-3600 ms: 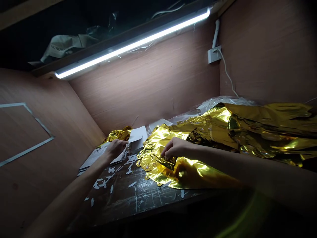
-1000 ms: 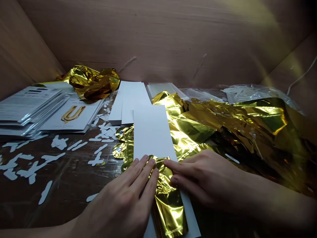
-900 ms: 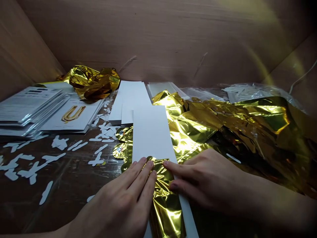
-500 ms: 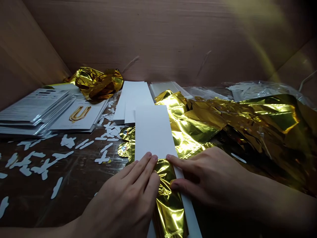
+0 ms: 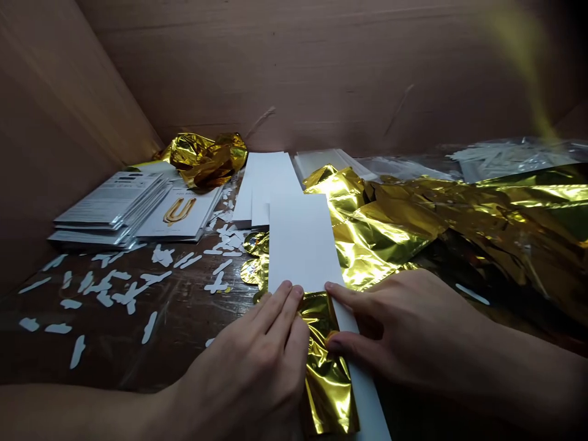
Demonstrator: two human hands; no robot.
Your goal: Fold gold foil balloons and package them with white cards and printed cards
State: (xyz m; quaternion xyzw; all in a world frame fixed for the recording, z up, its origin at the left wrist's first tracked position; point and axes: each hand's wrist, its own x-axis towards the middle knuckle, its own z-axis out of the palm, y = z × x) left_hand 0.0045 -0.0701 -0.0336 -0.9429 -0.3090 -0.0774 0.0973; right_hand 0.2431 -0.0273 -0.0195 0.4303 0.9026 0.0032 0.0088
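A folded gold foil balloon [image 5: 328, 383] lies lengthwise on a long white card strip [image 5: 301, 242] between the hands, both running away from the person and leaning slightly left at the far end. The left hand [image 5: 248, 361] presses its fingertips flat on the foil's far edge, and the right hand [image 5: 390, 331] pins its side with spread fingers and thumb, neither clenched. The frame cuts off the card's near end, and the fingers partly hide the foil's far edge.

Gold foil balloon [image 5: 327, 386] on white card [image 5: 303, 242]
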